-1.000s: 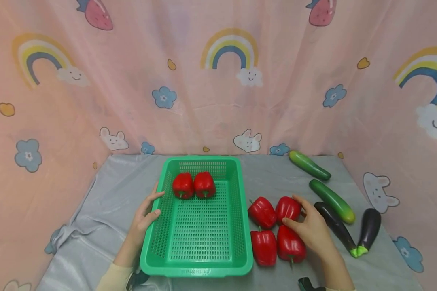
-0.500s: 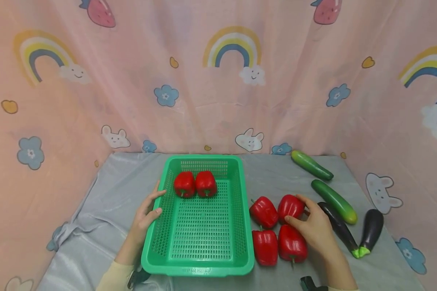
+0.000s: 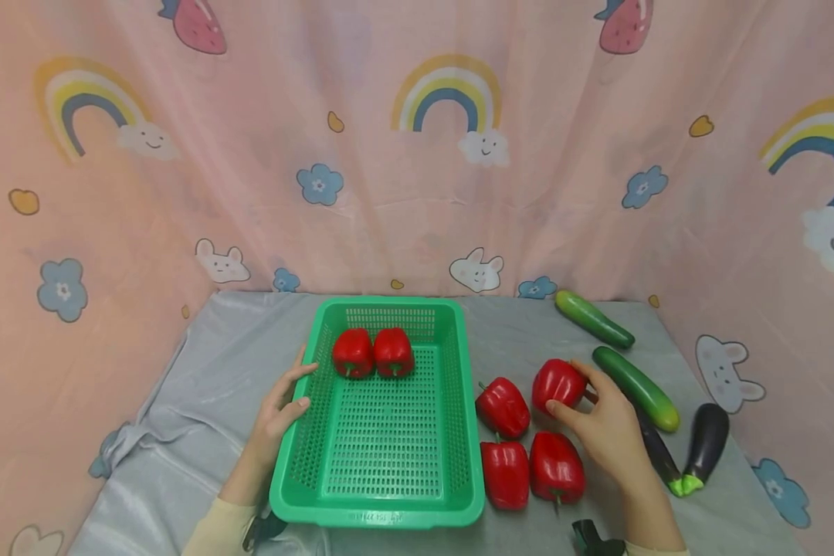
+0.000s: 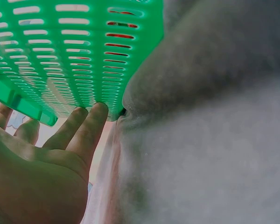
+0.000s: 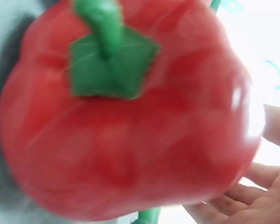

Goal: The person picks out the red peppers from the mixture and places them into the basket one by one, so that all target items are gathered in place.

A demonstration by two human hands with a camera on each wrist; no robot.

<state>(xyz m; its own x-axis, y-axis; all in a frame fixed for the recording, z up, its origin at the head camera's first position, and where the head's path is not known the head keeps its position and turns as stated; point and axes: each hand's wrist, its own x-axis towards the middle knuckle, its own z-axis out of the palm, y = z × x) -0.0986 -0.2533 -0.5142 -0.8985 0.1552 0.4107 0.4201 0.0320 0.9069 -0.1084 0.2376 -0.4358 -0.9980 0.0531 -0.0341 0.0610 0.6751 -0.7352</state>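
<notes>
My right hand [image 3: 606, 423] grips a red bell pepper [image 3: 557, 386] between thumb and fingers, slightly raised at the right of the basket. Three more red bell peppers lie close by: one at the back left [image 3: 503, 408], one at the front left [image 3: 505, 475], one at the front right [image 3: 557, 467]. A green plastic basket [image 3: 378, 519] holds two red peppers [image 3: 373, 354] at its far end. Against its left side rests my left hand [image 3: 278, 409], its fingers [image 4: 91, 126] straight along the slotted wall. A stemmed red pepper [image 5: 130, 140] fills the right wrist view, hiding part of that hand.
Two zucchini-like green vegetables, one farther back [image 3: 594, 318] and one nearer [image 3: 635, 388], lie at the right. Two eggplants, one partly behind my hand [image 3: 656, 455] and one farther right [image 3: 706, 444], lie there too. A pink patterned curtain [image 3: 361, 232] borders the grey cloth [image 3: 250, 332].
My right hand has lifted the back right pepper a little, up and away from its neighbours. The left hand and the basket have stayed put.
</notes>
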